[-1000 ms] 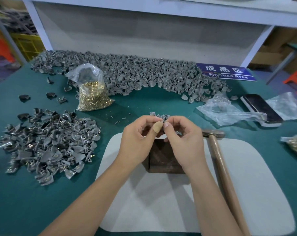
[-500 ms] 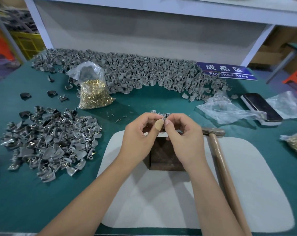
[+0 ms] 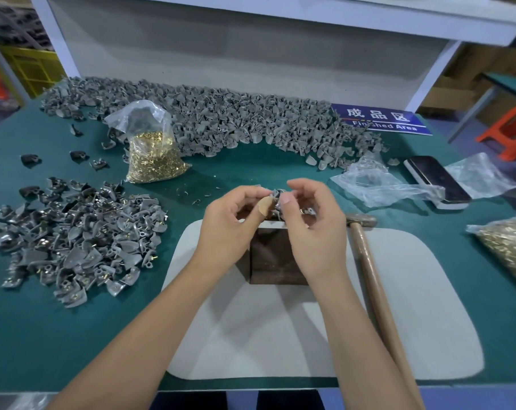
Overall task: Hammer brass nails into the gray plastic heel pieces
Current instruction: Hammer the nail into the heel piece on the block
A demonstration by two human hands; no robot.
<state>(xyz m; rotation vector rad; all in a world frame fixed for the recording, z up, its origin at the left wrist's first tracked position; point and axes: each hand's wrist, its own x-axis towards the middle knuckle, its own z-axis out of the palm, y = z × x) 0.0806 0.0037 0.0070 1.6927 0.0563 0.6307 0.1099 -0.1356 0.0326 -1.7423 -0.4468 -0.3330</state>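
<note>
Just above frame centre, over the dark square metal block (image 3: pixel 276 255), my left hand (image 3: pixel 230 229) pinches a small gray plastic heel piece (image 3: pixel 276 199) and my right hand (image 3: pixel 313 229) pinches it too. I should seat the nail straight before reaching for the wooden-handled hammer (image 3: pixel 369 261) on the desk (image 3: pixel 73 335). Its axis I cannot tell.

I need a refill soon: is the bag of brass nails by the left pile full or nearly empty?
Partly full: the bag of brass nails holds nails in its lower half; its top is slack.
</note>
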